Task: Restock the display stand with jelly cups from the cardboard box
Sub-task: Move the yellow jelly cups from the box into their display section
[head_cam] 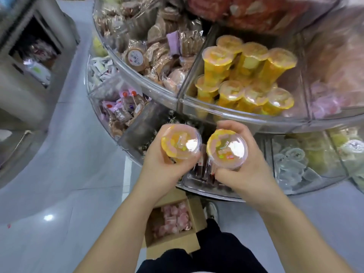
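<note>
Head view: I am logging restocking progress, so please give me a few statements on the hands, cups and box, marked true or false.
1. Each hand holds one clear-lidded orange jelly cup. True: left hand grips the left cup, right hand the right cup.
2. The clear plastic compartment on the upper tier holds no orange cups. False: several stand in it.
3. The brown cardboard box sits on the floor below the arms. True.
4. The box holds orange cups. False: pink packs show inside.
</note>
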A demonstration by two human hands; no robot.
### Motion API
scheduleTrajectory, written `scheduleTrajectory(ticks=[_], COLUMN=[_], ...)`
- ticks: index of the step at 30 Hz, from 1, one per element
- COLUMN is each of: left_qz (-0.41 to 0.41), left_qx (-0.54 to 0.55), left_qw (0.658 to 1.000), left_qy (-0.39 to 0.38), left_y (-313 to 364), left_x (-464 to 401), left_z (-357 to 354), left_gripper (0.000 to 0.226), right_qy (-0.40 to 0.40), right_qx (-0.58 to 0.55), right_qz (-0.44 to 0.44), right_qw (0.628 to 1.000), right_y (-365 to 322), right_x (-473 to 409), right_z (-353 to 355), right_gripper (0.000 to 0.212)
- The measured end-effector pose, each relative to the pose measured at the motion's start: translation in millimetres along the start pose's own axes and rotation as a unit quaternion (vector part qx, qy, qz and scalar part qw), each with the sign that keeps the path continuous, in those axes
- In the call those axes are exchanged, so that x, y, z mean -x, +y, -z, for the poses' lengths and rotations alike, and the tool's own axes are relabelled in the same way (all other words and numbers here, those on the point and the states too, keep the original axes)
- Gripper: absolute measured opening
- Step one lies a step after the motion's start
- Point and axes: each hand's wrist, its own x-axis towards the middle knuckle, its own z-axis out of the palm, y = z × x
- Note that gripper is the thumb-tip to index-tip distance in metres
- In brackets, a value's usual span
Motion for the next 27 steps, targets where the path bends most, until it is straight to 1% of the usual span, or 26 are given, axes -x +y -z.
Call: scheduleTrajectory(ticks=[2,5,9,11,14,15,17,19,22,27], left_qz=[-0.015,-0.022,-0.018,-0.032,-0.037,-0.035,-0.036,-0.037,-0.031,-0.014], left_qx=[0.011,0.009,-0.036,-0.057,-0.052,-0.05,-0.052,-0.056,-0.071,-0.108], left_qw=[1.0,1.0,0.998,0.997,0.998,0.998,0.997,0.996,0.994,0.99], left_qy=[0.002,0.006,-0.038,-0.043,-0.008,0.011,0.044,0.065,0.076,0.087], left_y=[7.7,16.7,26.5,30.1,28.0,26.6,24.1,22.4,20.2,18.6], left_x=[-11.7,-28.7,-47.8,-56.4,-66.2,-68.5,-72.8,-76.6,-81.5,-87.3], left_z=[-12.2,-30.7,-47.7,-53.5,-59.6,-61.1,-62.4,-61.9,-58.4,-52.7], left_gripper=[0.033,0.038,0.051,0.047,0.043,0.045,0.047,0.046,0.045,0.043], right_qy=[0.006,0.027,0.035,0.034,0.046,0.056,0.085,0.098,0.096,0.101], right_qx=[-0.018,0.044,0.112,0.145,0.128,0.12,0.119,0.119,0.124,0.126], right_qz=[-0.003,-0.007,0.05,0.075,0.054,0.049,0.05,0.048,0.048,0.02], right_qw=[1.0,0.999,0.992,0.986,0.989,0.99,0.988,0.987,0.986,0.987], right_y=[-8.5,-23.8,-38.3,-36.8,-26.8,-23.4,-16.9,-13.5,-7.0,5.4], right_x=[-6.9,-21.0,-40.3,-50.4,-64.6,-68.8,-78.9,-90.3,-105.5,-111.7], right_z=[13.9,36.1,72.8,89.5,103.1,104.0,101.5,95.0,84.7,77.7], right_gripper=[0.063,0.061,0.047,0.045,0.061,0.063,0.059,0.056,0.057,0.064])
